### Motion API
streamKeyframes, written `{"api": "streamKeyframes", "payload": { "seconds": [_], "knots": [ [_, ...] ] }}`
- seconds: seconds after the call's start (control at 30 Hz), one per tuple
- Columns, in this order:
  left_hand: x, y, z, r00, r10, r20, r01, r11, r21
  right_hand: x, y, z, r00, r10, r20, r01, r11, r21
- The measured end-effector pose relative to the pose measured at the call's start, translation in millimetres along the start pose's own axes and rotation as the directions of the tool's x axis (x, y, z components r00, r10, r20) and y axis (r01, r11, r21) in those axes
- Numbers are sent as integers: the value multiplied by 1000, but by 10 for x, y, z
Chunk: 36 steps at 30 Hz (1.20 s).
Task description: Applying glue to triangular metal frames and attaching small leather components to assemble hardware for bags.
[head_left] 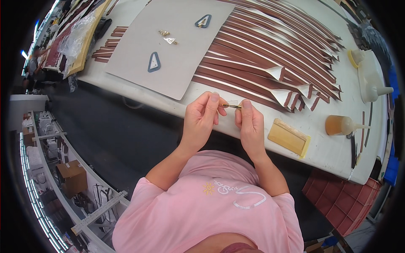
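— Head view shows a small gold-coloured metal piece [231, 106] pinched between both hands, over the near edge of the white table [329, 152]. Can you tell what it is?

— No, too small; fingers cover most of it. The left hand [201, 120] grips one end with thumb and forefinger, the right hand [249, 124] grips the other.

— What lies nearest?

— Just beyond the hands, brown leather strips [270, 46] fanned across the table, their far ends cut off by the top edge. Left of them a grey board [139, 59] carries two triangular pieces [154, 62] and some tiny gold fittings [168, 37], hard to make out.

— To the right?

— A yellow scraper block [289, 137], then an amber glue bottle [339, 125] lying on its side. A white bottle [371, 80] sits farther back.
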<state>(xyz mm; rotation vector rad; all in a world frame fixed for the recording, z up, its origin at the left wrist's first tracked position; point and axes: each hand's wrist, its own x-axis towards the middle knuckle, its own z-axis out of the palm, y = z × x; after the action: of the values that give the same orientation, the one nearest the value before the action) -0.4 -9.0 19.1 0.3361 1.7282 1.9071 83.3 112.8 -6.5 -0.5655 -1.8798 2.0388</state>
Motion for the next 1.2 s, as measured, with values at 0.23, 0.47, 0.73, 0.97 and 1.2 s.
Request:
{"api": "streamKeyframes", "payload": {
  "seconds": [0.23, 0.47, 0.73, 0.97, 1.2],
  "knots": [
    [21, -96, 224, 998, 45, 33, -38, 982, -184, -8, 18, 55, 996, -81, -36, 78, 994, -79],
    [3, -121, 167, 1000, -24, -9, 23, 994, -111, 6, 24, 43, 998, -63, -19, 61, 992, -113],
    [-18, -153, 125, 999, -44, -19, 41, 991, -131, 13, 39, 31, 998, -62, -8, 61, 994, -87],
    [-25, -167, 102, 999, -11, -31, 9, 997, -80, 13, 2, 37, 999, -43, -12, 42, 996, -80],
    [-22, -130, 50, 1000, -11, -6, 10, 999, -45, 23, -1, 17, 999, -11, 49, 14, 998, -63]
  ]
}}
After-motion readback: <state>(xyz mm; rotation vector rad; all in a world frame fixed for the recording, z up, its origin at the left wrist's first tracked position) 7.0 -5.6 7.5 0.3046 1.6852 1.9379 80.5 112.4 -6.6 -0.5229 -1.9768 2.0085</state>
